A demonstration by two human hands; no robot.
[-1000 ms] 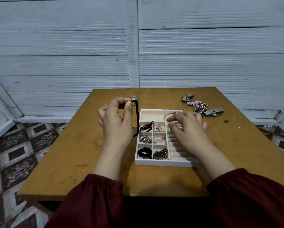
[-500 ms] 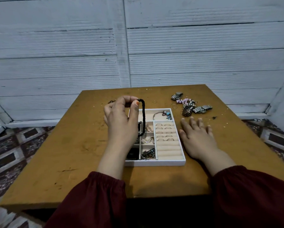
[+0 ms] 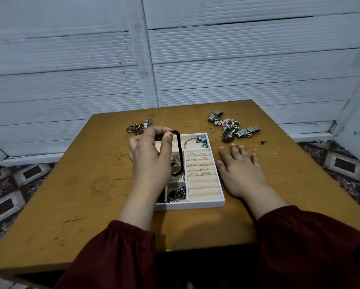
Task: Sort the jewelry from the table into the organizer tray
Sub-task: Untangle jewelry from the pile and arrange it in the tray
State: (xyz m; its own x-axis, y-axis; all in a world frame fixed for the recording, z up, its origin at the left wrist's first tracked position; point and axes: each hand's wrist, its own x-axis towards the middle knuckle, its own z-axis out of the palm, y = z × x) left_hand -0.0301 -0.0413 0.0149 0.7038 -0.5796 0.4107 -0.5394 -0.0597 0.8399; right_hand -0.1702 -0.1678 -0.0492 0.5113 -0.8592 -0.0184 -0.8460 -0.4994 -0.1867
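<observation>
Tray: one, white, mid-table.
Rings: about ten, paired in the tray's right rolls.
Loose rings: three, on the table beyond the tray.
Bangle: one, in the tray's far compartment.
Piles: two, far left and far right.
Cord: one, black, braided, hanging over the tray's left compartments.
Table: brown wood, scuffed.
Room: white ribbed wall, patterned floor.
Left hand: raised over the tray, thumb and fingers pinching the cord's top.
Right hand: flat on the table just right of the tray, fingers straight and spread.
</observation>
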